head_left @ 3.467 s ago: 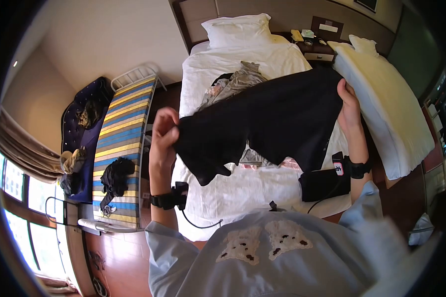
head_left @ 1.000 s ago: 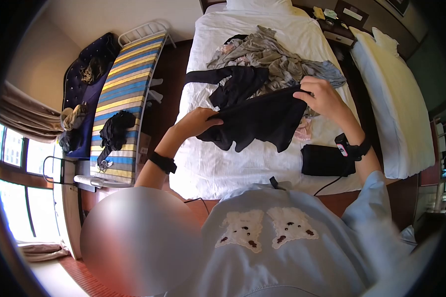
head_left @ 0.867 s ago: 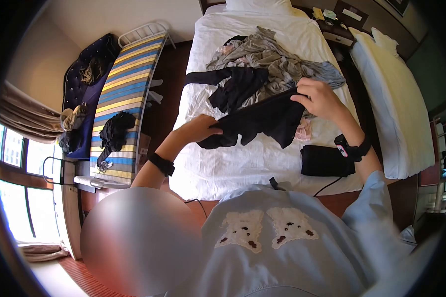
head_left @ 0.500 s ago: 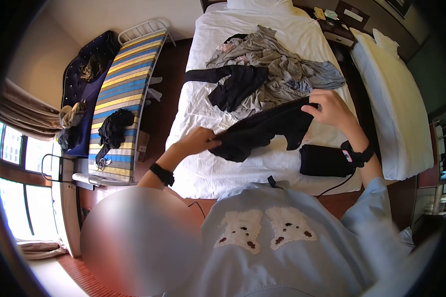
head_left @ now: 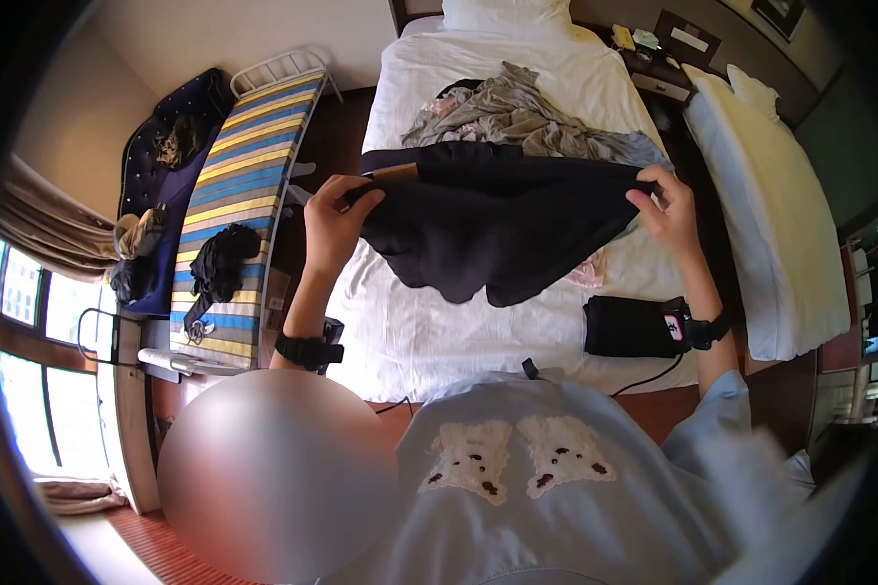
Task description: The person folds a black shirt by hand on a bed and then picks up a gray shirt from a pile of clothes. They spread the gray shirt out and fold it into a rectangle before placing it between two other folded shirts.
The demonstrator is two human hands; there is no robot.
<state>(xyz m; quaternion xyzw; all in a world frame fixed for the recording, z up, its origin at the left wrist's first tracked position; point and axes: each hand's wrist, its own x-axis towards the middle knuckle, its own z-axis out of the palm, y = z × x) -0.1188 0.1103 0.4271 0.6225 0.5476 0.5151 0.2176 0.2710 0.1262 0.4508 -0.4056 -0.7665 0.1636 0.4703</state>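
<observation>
Holds a black garment (head_left: 498, 234) spread out over the white bed (head_left: 429, 356), pinched at one upper end between thumb and fingers of the left hand (head_left: 332, 226) and likewise at the other by the right hand (head_left: 673, 214). Has both hands well apart and clamped on the cloth, with loose folds hanging between. Wears a black strap on each wrist. Faces a rumpled heap of grey clothing (head_left: 517, 117) beyond the garment, with a folded black bundle (head_left: 619, 327) on the bed near the right wrist and a striped cot (head_left: 234, 185) off to the left.
</observation>
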